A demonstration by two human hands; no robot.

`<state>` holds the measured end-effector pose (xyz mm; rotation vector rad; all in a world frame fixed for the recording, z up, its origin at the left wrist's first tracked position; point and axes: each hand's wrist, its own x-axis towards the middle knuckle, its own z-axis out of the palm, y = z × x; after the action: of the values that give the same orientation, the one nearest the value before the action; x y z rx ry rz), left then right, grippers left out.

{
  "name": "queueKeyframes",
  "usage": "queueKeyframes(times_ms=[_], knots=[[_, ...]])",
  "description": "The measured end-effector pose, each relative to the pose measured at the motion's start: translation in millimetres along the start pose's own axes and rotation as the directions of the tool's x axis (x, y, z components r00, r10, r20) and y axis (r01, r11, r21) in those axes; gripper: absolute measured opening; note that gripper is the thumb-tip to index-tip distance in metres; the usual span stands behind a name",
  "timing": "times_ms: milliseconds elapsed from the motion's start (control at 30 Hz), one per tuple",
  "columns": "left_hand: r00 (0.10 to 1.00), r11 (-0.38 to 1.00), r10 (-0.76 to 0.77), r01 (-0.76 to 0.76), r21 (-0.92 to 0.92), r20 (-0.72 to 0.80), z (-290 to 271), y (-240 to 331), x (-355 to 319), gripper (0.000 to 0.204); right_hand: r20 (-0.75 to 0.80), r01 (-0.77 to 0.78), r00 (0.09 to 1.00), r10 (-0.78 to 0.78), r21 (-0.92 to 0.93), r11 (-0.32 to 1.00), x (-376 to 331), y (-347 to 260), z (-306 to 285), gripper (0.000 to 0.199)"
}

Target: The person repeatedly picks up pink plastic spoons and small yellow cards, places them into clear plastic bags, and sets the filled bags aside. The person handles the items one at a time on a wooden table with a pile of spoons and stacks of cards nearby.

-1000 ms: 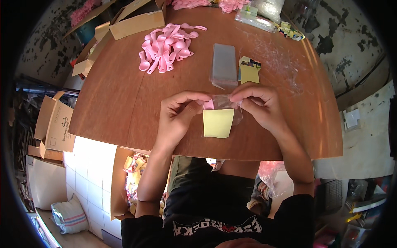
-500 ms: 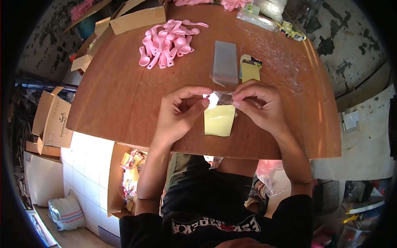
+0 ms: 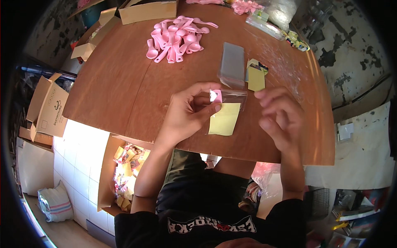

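Note:
Between its thumb and fingers, my left hand [image 3: 180, 113] grips a clear plastic bag [image 3: 235, 97] near the table's front edge. A yellow card [image 3: 224, 120] fills the lower part of the bag. The pink end of a spoon [image 3: 218, 96] shows beside my left thumb; the rest of it is hidden. To the right, my right hand [image 3: 283, 118] is apart from the bag, slightly blurred, fingers loosely bent and nothing in them. Just beyond the hands lie a stack of clear bags [image 3: 232, 62] and some yellow cards [image 3: 256, 79].
A pile of pink spoons [image 3: 175, 39] lies on the far left of the wooden table [image 3: 111, 99]. Cardboard boxes [image 3: 149, 11] stand at the back left. Below the table's left edge, an open box [image 3: 108, 177] contains several packed bags. Loose plastic scraps [image 3: 283, 62] litter the right side.
My right hand has let go of the bag and moved right. The left hand keeps its hold, and the bag's flap now lies spread to the right. The whole view has shifted slightly.

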<state>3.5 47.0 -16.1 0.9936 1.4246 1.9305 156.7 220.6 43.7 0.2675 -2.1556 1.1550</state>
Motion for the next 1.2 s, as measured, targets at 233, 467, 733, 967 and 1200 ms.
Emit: queueKeyframes(times_ms=[233,467,733,967,1200], knots=[[0.989,0.993,0.119,-0.119,0.005,-0.086,5.6,-3.8,4.3,0.04,-0.657,0.702,0.696,-0.29,0.535,0.471,-24.9,-119.3,39.3,0.017],[0.975,0.977,0.178,-0.191,-0.091,-0.132,-3.5,17.7,-49.1,0.044,-0.582,0.369,0.746,0.324,0.766,0.526,-9.4,-197.0,63.1,0.013],[0.999,0.996,0.038,-0.037,0.079,-0.015,-95.2,-10.1,-162.6,0.046,-0.375,-0.5,0.483,0.791,0.624,0.601,-4.8,-215.1,57.8,0.033],[0.759,0.554,-0.257,0.623,0.552,-0.599,-188.5,-107.9,-234.0,0.045,-0.485,0.035,0.393,0.781,0.857,0.514,-13.1,-203.3,81.5,0.044],[0.661,0.097,-0.528,0.671,0.735,-0.534,-210.7,-166.0,-294.9,0.082,-0.566,0.404,0.821,-0.079,0.477,0.781,-14.2,-74.5,47.6,0.019]])
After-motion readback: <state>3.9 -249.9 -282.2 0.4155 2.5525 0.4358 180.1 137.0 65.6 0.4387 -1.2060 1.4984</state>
